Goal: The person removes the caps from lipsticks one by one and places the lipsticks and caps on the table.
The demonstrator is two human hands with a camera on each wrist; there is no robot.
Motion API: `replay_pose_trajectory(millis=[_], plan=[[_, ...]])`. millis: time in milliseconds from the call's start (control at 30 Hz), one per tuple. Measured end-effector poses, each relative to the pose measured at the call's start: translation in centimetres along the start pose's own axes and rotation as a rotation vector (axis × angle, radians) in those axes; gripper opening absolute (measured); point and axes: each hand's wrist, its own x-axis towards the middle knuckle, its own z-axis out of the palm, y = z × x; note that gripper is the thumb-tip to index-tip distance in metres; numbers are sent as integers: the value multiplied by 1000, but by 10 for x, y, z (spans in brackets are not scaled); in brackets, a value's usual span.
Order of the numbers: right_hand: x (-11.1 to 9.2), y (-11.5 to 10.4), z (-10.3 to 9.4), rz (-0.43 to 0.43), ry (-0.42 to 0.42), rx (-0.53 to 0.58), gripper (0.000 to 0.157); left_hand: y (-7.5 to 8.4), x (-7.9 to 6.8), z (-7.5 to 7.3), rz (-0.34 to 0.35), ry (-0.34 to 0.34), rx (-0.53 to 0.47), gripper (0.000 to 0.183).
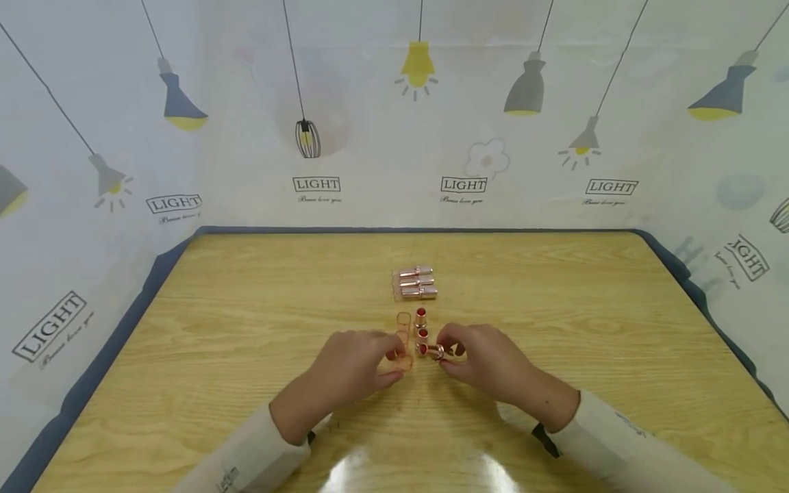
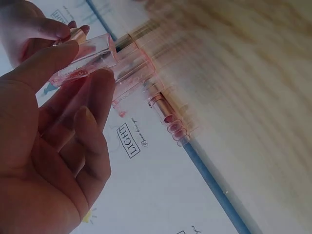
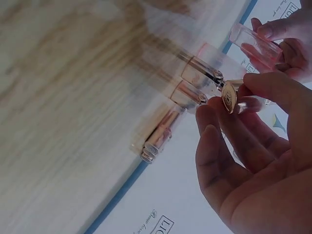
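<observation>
My left hand (image 1: 360,363) pinches a clear pinkish lipstick cap (image 2: 92,57) between thumb and fingers. Just to its right, my right hand (image 1: 490,359) pinches a rose-gold lipstick (image 1: 434,351) by its base, the red tip pointing left towards the cap. Cap and lipstick are apart. Two uncapped lipsticks, a farther one (image 1: 421,316) and a nearer one (image 1: 422,334), stand upright beyond the hands. Left of them stand more clear caps (image 1: 403,319); my left fingers partly hide the nearer one.
Farther back, three rose-gold lipsticks (image 1: 418,281) lie side by side, with clear plastic (image 1: 396,285) at their left ends. All rest on a wood-grain table (image 1: 246,294), enclosed at the back and sides by a lamp-printed sheet (image 1: 382,150).
</observation>
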Motion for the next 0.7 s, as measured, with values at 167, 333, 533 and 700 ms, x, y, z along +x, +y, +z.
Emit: replay_pose_trajectory(millis=[167,333,533,700], plan=[[2,-1,5,-2,-4,42,19,0,2,1,-10,-26,-4,22],[5,0,10,0,-39,120,17,-2,2,2,-26,-40,-4,21],[9,1,17,17,-107,206,14,-3,3,4,-33,-48,-13,21],[12,-1,23,10,-120,199,12,-4,4,5,-38,-42,-11,18]])
